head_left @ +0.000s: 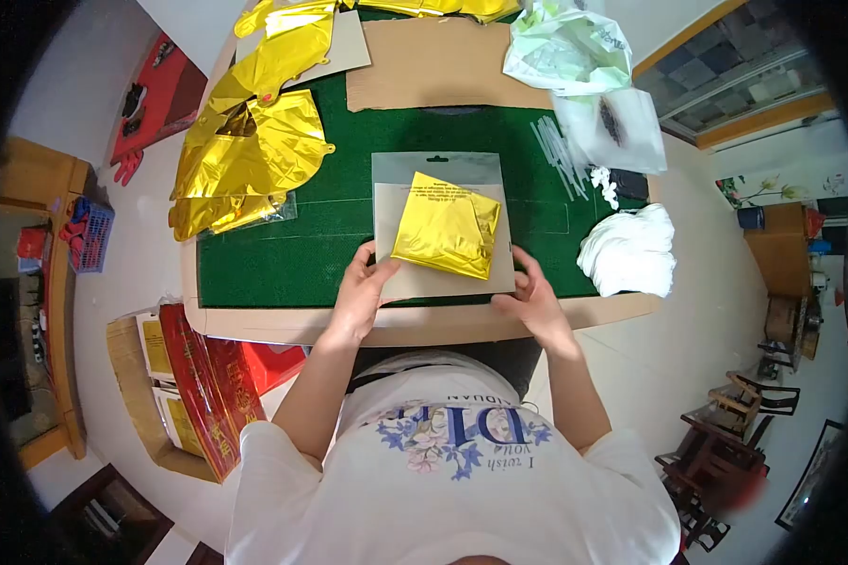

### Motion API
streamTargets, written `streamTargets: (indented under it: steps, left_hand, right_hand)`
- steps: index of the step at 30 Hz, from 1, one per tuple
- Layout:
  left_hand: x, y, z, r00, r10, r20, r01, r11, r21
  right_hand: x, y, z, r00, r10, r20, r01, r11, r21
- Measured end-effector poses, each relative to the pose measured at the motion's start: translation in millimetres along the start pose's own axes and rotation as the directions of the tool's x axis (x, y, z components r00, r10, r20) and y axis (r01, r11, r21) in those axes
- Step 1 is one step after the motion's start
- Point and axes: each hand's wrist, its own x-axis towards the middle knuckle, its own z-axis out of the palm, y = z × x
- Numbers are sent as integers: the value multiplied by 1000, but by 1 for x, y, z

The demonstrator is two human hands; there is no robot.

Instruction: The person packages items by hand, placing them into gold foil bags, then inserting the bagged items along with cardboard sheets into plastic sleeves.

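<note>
A clear plastic packaging bag (435,168) with a hang hole and printed warning text lies on the green mat in front of me. Inside it are a folded gold foil balloon (446,235) and a greyish-beige card (415,283). My left hand (358,294) holds the bag's lower left edge, thumb on top and fingers at the side. At the lower right corner, my right hand (535,301) has its thumb and curled fingers around the edge. The undersides of both grips are hidden.
Loose gold foil balloons (254,155) pile up at the left. Brown cardboard (443,61) lies at the back. On the right are a plastic bag (570,47), clear straws (561,158) and a white cloth bundle (629,250). An open carton (165,400) stands on the floor.
</note>
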Motion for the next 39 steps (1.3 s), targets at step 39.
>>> streamTargets:
  steps: [39]
  left_hand:
    - [41,-10,42,986,165,20,-166,986,21]
  right_hand:
    - [70,-45,70,611,-696,377,675,209,-708]
